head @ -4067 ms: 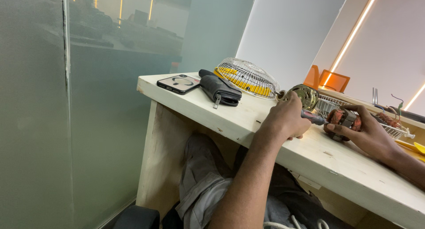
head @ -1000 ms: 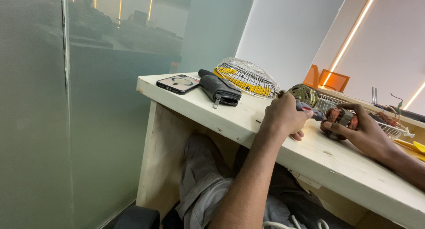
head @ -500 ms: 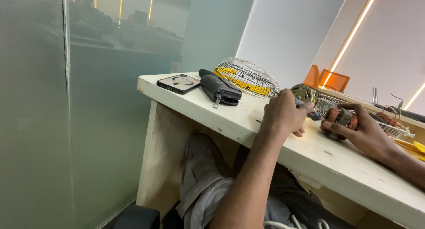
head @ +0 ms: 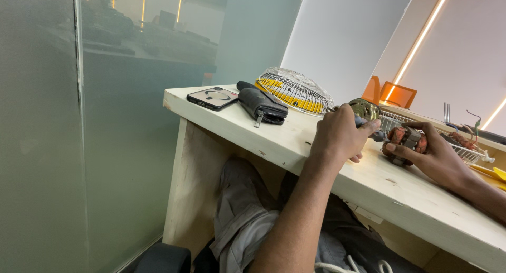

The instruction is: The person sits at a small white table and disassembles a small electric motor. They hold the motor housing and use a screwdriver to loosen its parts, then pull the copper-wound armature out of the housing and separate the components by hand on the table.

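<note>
My left hand (head: 340,133) is closed around the grey handle of a tool (head: 375,134) whose tip points right toward a small motor part with copper windings (head: 403,141). My right hand (head: 429,151) grips that motor part and rests it on the pale wooden table (head: 295,141). A round brass-coloured motor piece (head: 365,109) sits just behind my left hand. Whether the tool's tip touches the windings is hidden by my fingers.
A wire fan guard with yellow blades (head: 294,90) lies at the back. A black pouch (head: 262,105) and a phone (head: 212,98) lie near the table's left corner. A white wire grille (head: 469,152) and loose wires are at the right. My legs are under the table.
My left hand has shifted slightly with the tool against the motor part. My right hand keeps its grip in the same spot.
</note>
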